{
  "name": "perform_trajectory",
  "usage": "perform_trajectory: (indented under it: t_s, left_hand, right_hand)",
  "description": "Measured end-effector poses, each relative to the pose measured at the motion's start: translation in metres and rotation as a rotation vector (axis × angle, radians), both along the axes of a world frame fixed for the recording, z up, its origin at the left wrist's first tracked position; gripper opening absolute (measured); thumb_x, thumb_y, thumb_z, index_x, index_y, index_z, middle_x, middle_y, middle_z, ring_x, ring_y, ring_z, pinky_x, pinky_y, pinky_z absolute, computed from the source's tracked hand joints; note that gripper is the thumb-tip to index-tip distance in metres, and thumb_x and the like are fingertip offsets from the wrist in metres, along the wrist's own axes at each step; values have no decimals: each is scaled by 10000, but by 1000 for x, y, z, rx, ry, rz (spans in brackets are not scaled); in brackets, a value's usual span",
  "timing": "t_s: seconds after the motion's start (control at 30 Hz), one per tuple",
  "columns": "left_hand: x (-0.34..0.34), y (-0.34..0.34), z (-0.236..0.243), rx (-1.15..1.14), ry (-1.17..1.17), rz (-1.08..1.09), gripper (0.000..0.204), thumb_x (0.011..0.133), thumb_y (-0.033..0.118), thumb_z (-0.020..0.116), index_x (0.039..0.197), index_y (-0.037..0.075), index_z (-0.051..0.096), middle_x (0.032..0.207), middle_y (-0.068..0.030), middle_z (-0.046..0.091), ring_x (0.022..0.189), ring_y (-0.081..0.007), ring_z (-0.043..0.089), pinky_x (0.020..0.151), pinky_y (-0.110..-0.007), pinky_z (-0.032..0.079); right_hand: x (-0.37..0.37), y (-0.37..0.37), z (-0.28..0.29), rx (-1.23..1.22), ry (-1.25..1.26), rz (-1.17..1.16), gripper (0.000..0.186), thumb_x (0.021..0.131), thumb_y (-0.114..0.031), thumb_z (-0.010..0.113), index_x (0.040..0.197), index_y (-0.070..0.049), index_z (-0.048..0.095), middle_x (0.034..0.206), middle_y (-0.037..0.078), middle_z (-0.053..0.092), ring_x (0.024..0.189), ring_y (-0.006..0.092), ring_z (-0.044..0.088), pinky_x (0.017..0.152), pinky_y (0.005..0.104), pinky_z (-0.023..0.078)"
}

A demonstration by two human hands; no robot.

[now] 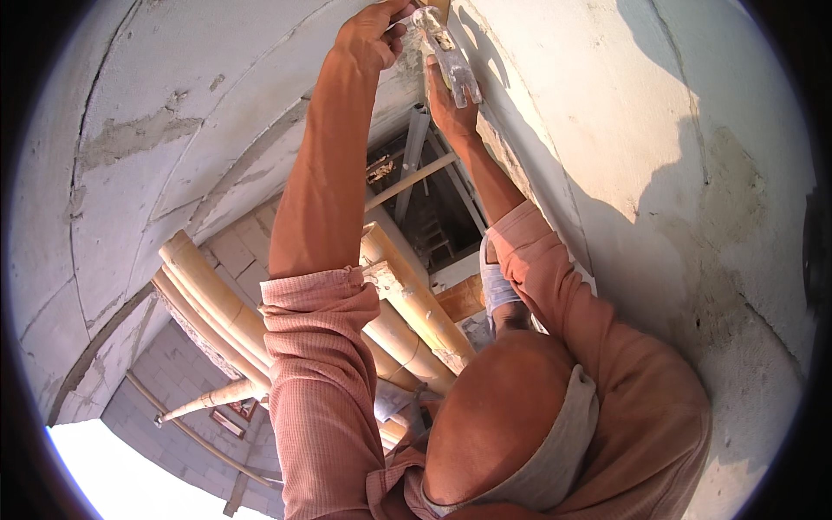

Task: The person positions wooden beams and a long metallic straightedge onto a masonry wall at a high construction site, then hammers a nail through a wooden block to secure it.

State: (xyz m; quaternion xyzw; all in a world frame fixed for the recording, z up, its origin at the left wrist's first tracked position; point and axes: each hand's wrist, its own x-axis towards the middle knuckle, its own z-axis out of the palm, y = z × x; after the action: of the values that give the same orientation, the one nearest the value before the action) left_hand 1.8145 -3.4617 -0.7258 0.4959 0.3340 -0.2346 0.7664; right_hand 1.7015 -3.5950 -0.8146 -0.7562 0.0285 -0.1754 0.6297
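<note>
High in the corner between two pale walls, my right hand (451, 108) is closed on a claw hammer (451, 62). The worn grey head faces me, its split claw pointing down; the head hides most of the fingers and the handle. Close by on the left, my left hand (374, 35) is raised with its fingers curled in a pinch near the hammer's striking end. What lies between those fingertips, if anything, is too small to make out. A bit of yellowish wood (444, 9) shows at the top edge beside the hammer.
Block walls rise close on the left (173, 78) and right (598, 113). Below are thick bamboo poles (217, 295), (416, 312), a brown board (461, 299) and a deep dark opening (433, 217) crossed by bars. My leg (501, 290) stands beside the right wall.
</note>
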Motion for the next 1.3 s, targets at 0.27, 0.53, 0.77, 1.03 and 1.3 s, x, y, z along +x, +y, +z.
perform_trajectory:
  t_s: [0.27, 0.53, 0.77, 1.03, 1.3]
  left_hand:
    - [-12, 16, 4, 64, 22, 39, 190, 880, 301, 774, 903, 127, 702, 781, 52, 507, 709, -87, 430, 607, -263, 358]
    - [0, 1, -4, 21, 8, 28, 187, 887, 285, 763, 898, 113, 688, 781, 38, 509, 697, -96, 425, 592, -275, 365]
    - [3, 20, -15, 61, 106, 37, 244, 845, 324, 807, 913, 124, 686, 811, 37, 493, 772, -117, 426, 607, -289, 377]
    - [3, 0, -10, -53, -99, 10, 237, 906, 286, 738, 1025, 93, 665, 973, 14, 586, 867, -172, 467, 790, -324, 446]
    - [-7, 15, -46, -434, -455, -140, 134, 1005, 187, 551, 1039, 71, 609, 884, -27, 592, 815, -161, 587, 719, -314, 527]
  right_hand:
    - [3, 14, -9, -120, 27, 151, 177, 839, -97, 667, 998, -18, 669, 800, 156, 673, 646, 325, 637, 614, 355, 493]
    - [8, -11, -9, -21, 133, 143, 229, 812, -164, 696, 994, -27, 678, 836, 119, 684, 778, 358, 663, 681, 406, 506]
    - [6, 6, 1, -129, 1, 105, 160, 831, -150, 686, 947, -40, 678, 754, 107, 673, 695, 303, 673, 627, 410, 508]
    - [-2, -13, -23, -117, -1, 120, 220, 902, -178, 632, 957, 30, 679, 809, 148, 705, 734, 244, 692, 633, 365, 507]
    - [-7, -8, 9, -48, 29, 105, 172, 861, -73, 657, 1003, 22, 682, 817, 144, 684, 780, 229, 697, 692, 324, 530]
